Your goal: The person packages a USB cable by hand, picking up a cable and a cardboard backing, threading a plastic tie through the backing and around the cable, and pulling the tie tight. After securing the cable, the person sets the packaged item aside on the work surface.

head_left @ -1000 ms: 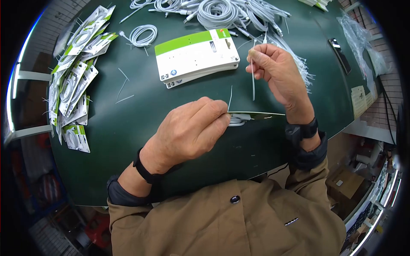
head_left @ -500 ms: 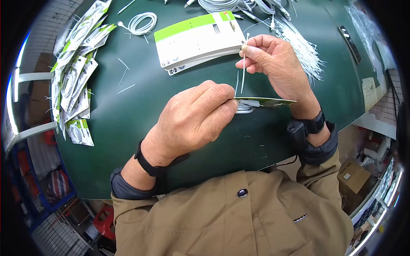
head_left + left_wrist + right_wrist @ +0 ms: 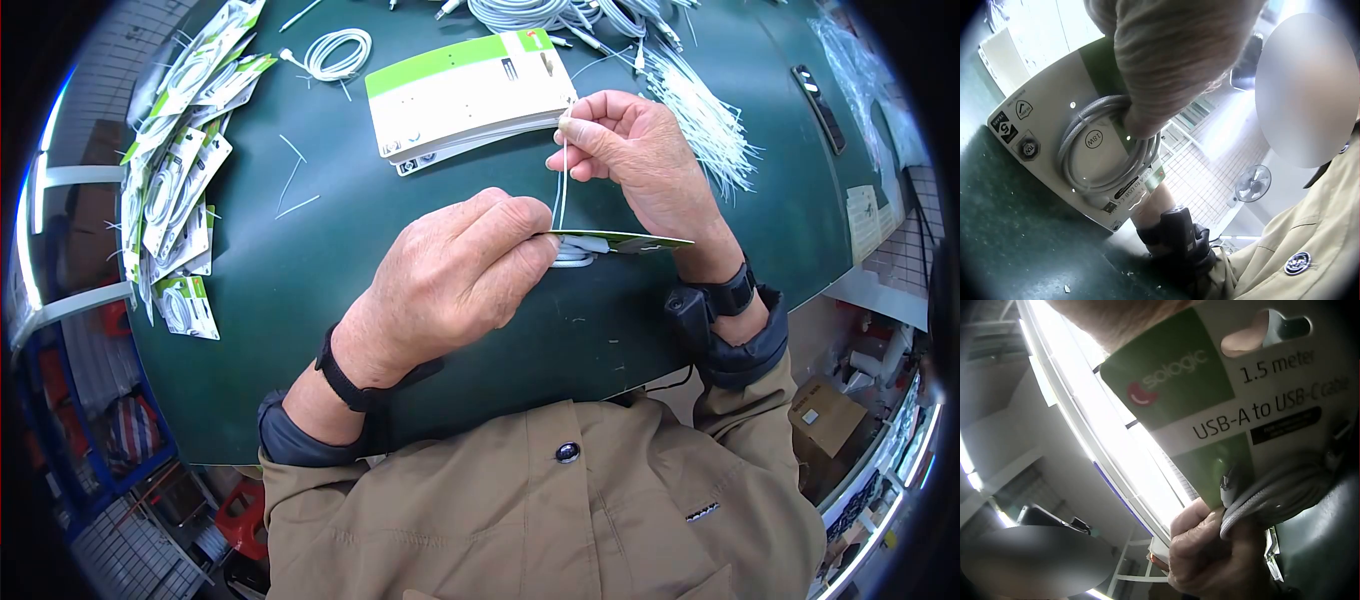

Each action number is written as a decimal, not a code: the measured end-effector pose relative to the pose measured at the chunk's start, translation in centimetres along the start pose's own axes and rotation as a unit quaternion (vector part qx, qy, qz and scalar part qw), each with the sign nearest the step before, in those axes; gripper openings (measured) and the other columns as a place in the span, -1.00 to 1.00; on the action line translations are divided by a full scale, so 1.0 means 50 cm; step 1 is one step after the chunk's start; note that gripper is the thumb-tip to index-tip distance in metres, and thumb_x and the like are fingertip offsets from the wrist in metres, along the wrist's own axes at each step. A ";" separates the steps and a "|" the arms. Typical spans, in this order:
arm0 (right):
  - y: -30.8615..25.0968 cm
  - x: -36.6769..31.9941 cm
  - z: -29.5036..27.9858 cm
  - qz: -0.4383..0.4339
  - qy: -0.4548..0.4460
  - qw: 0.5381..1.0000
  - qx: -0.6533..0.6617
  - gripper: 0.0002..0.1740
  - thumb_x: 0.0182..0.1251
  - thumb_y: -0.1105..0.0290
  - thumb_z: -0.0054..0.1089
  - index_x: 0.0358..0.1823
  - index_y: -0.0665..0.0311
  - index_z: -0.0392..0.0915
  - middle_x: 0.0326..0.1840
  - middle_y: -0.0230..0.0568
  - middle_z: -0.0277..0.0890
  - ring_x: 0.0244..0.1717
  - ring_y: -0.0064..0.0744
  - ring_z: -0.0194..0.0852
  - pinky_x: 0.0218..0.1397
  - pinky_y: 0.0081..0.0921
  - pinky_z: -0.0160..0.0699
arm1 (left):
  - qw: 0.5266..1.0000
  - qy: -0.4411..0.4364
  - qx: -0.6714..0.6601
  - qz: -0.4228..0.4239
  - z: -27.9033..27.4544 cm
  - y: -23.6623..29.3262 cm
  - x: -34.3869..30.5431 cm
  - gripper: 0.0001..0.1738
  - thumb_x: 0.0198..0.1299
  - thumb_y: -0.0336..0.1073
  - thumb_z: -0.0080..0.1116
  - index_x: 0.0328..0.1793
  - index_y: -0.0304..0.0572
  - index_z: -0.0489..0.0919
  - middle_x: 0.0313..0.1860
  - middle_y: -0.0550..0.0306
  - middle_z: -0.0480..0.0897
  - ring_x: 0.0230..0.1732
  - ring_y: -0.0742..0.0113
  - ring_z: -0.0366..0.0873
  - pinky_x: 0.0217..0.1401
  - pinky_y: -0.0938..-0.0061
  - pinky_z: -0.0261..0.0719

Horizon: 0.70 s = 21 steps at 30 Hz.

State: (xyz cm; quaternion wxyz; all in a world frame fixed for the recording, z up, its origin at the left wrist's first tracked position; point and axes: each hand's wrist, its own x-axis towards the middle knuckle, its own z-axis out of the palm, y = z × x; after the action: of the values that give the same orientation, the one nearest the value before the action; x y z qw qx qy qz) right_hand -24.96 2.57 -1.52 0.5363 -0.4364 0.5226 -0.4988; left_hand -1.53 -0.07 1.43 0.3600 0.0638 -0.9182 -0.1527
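My left hand (image 3: 455, 275) grips a green-and-white backing card (image 3: 650, 241), held edge-up near the table's front. A coiled grey-white USB cable (image 3: 573, 252) lies against the card's near face. In the left wrist view, the thumb presses over the coil (image 3: 1072, 147) on the card (image 3: 1044, 165). The right wrist view shows the "USB-A to USB-C cable" print on the card (image 3: 1210, 394). With thumb and forefinger, my right hand (image 3: 645, 150) pinches the top of a thin white cable tie (image 3: 565, 185). Its lower end overlaps the card's top edge, beside another thin strand standing up there.
A stack of backing cards (image 3: 470, 95) lies beyond my hands. Packed cards (image 3: 180, 190) pile at left. A loose coiled cable (image 3: 335, 55), more cables (image 3: 530, 12) and a bundle of cable ties (image 3: 705, 115) lie behind. A black device (image 3: 818, 108) sits at right.
My right hand has moved left with the cable tie, whose lower end has come down to the card beside the upright strand. The left hand keeps its grip; the head view has shifted slightly.
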 end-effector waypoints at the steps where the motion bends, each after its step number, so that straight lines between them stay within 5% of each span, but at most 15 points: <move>1: 0.000 0.000 0.000 -0.001 -0.003 1.000 -0.002 -0.76 0.59 0.40 0.28 0.04 0.50 0.66 -0.14 -0.10 0.76 -0.12 -0.41 0.86 -0.06 -0.67 0.84 | 1.000 -0.002 0.000 -0.002 -0.001 0.001 0.001 -0.71 -0.11 -0.60 0.47 -0.21 -0.39 0.64 -0.22 -0.05 0.66 -0.34 0.14 0.68 -0.35 0.39 0.69; 21: 0.006 0.003 0.000 -0.010 -0.055 0.998 -0.009 -0.83 0.61 0.41 0.24 -0.05 0.42 0.65 -0.19 -0.14 0.75 -0.16 -0.50 0.84 -0.07 -0.70 0.82 | 1.000 0.000 0.000 0.001 0.000 0.000 -0.001 -0.73 -0.08 -0.59 0.47 -0.23 -0.40 0.65 -0.21 -0.06 0.67 -0.32 0.13 0.69 -0.34 0.37 0.70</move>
State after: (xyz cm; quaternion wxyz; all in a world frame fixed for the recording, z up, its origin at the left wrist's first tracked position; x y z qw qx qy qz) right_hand -24.97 2.47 -1.86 0.5555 -0.4733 0.4923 -0.4745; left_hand -1.50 -0.04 1.37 0.3604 0.0633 -0.9181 -0.1522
